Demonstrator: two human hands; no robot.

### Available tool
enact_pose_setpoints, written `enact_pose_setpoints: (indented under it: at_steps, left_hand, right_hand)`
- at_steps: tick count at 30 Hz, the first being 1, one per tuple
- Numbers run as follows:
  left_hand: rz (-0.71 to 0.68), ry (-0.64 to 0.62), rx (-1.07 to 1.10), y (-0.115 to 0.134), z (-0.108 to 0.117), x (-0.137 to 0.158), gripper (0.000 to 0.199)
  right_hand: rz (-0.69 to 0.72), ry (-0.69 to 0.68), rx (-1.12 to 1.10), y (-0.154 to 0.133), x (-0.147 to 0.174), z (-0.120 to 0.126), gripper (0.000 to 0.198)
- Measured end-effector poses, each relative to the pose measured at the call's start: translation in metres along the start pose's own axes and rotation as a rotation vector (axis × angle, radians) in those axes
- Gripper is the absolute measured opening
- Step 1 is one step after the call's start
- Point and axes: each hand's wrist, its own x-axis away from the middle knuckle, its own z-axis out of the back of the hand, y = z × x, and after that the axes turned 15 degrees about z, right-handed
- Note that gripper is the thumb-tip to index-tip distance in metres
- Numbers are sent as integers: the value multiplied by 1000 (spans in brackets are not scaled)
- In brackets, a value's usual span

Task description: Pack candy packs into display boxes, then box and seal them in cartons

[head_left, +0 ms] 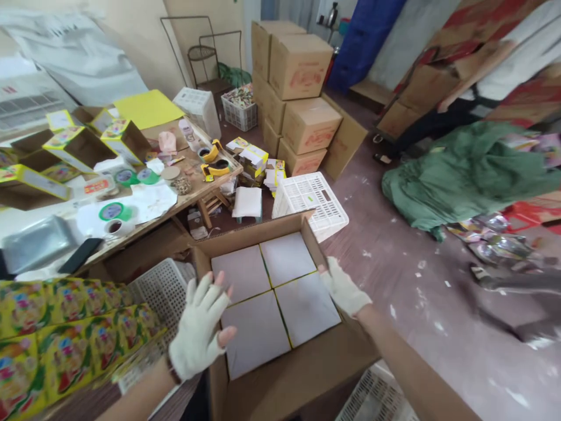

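Observation:
An open cardboard carton (307,374) stands in front of me, packed with several boxes (255,336) whose pale flat sides face up, with yellow-green edges along the seams. My left hand (199,327), in a cream fingerless glove, is raised over the carton's left side. Its fingers are spread and it holds nothing. My right hand (345,287), in a matching glove, is at the carton's right wall. Its fingers are stretched out toward the packed boxes, and I cannot tell whether they touch the carton.
Yellow printed boxes (65,345) are stacked at the left by a white crate (162,292). A worktable (193,193) holds tape dispensers (215,168) and open boxes. Beyond are a white crate (311,202) and stacked cartons (302,64). A person (504,76) stands near a green sack (464,175).

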Motion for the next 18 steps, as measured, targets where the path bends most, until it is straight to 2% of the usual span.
enact_pose_setpoints:
  at_steps: [3, 5, 7, 8, 11, 13, 15, 16, 17, 18]
  left_hand:
    - [-71, -17, 38, 32, -64, -21, 68]
    - [-81, -92, 51, 58, -109, -43, 66]
    - [-113, -232, 53, 76, -147, -59, 62]
    - [-135, -294, 49, 81, -161, -64, 60]
    - [-183, -374, 36, 84, -185, -67, 57]
    - [-182, -369, 30, 81, -188, -65, 57]
    - [-192, -369, 26, 79, -187, -62, 56]
    - [-197, -370, 24, 78, -187, -61, 56]
    - [-199, -369, 22, 77, -188, -61, 57]
    - [-198, -368, 22, 78, -189, -63, 57]
  right_hand:
    - [113, -300, -40, -16, 0, -50, 56]
    - [213, -447, 7, -17, -6, -76, 63]
    - [255, -541, 32, -9, -12, -86, 60]
    - [252, -540, 48, -5, -15, -85, 55]
    - [229, -452, 118, -6, -35, -61, 39]
    - [264, -262, 179, -26, -66, -37, 38]
    - [433, 89, 227, -57, -110, -16, 36]
    - [565, 140, 220, -73, -134, -8, 37]
    - [629, 141, 208, -88, -155, -4, 37]
    - [637, 29, 204, -100, -172, -2, 36]
